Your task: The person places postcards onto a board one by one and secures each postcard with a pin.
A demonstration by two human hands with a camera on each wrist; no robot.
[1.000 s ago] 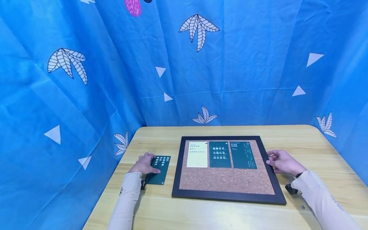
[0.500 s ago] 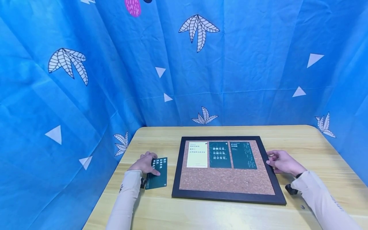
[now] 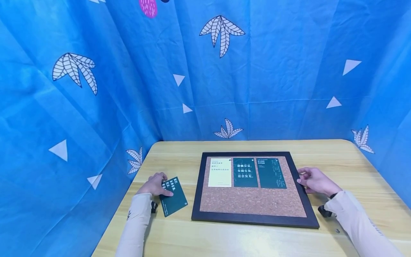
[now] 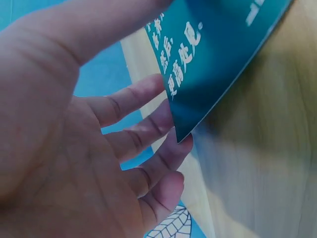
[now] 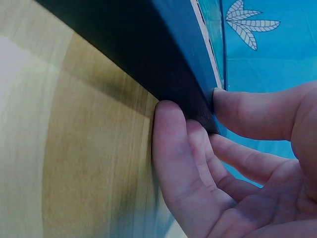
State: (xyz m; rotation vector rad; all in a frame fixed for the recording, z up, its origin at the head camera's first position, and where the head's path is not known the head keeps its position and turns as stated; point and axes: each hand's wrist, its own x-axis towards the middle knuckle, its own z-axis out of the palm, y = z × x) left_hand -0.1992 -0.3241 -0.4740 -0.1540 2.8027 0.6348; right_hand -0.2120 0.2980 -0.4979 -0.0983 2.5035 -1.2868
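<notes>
A dark green card (image 3: 176, 200) with white lettering lies slanted at the left, its lower corner turned toward the front. My left hand (image 3: 155, 185) pinches its left side, thumb on the printed face. In the left wrist view, several fingertips of that hand (image 4: 133, 119) reach behind the edge of the card (image 4: 218, 54). To the right is a cork board (image 3: 253, 203) in a black frame. My right hand (image 3: 317, 182) holds the right side of it; the right wrist view has the thumb on top of the frame (image 5: 148, 44) and the fingers (image 5: 173, 153) against its outer side.
Along the top of the cork hang a cream card (image 3: 219, 178) and two dark green cards, one in the middle (image 3: 245, 182) and one at right (image 3: 268, 178). A small grey object (image 3: 337, 231) lies on the wooden table (image 3: 257, 242). Blue curtains (image 3: 276, 71) enclose the back and sides.
The left hand has drawn the green card slightly left and toward the front, and the card has turned to a slant. The right hand and board have stayed in place.
</notes>
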